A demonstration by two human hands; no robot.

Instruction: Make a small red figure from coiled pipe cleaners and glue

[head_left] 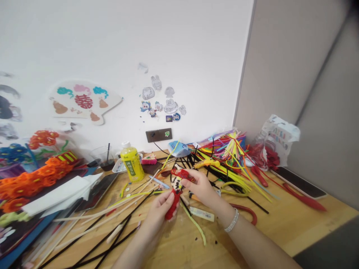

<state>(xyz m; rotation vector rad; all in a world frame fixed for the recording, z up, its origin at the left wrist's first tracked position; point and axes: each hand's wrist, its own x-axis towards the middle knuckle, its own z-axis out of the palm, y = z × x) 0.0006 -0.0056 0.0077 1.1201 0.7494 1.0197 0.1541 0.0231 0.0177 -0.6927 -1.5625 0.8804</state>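
Between my hands, above the wooden table [193, 239], is a small red pipe-cleaner doll [176, 192] with a pale face marked in black. My left hand [162, 207] is closed around its red lower body. At the doll's head, my right hand [198, 185] pinches the red upper part with thumb and fingers; its fingertips partly cover the face. A bracelet [232, 220] circles my right wrist. Just below my right hand lies a small clear packet with a label [202, 214]. A yellow-green pipe cleaner [196, 226] trails down the table from beneath the hands.
Pipe cleaners in many colours [232, 147] pile up at the back right. A yellow drink bottle [131, 162] and a plastic cup [106, 158] stand at the back. Orange pipe-cleaner flowers [39, 179] lie left. Black strips [114, 241] cross the front left; a phone [300, 182] lies right.
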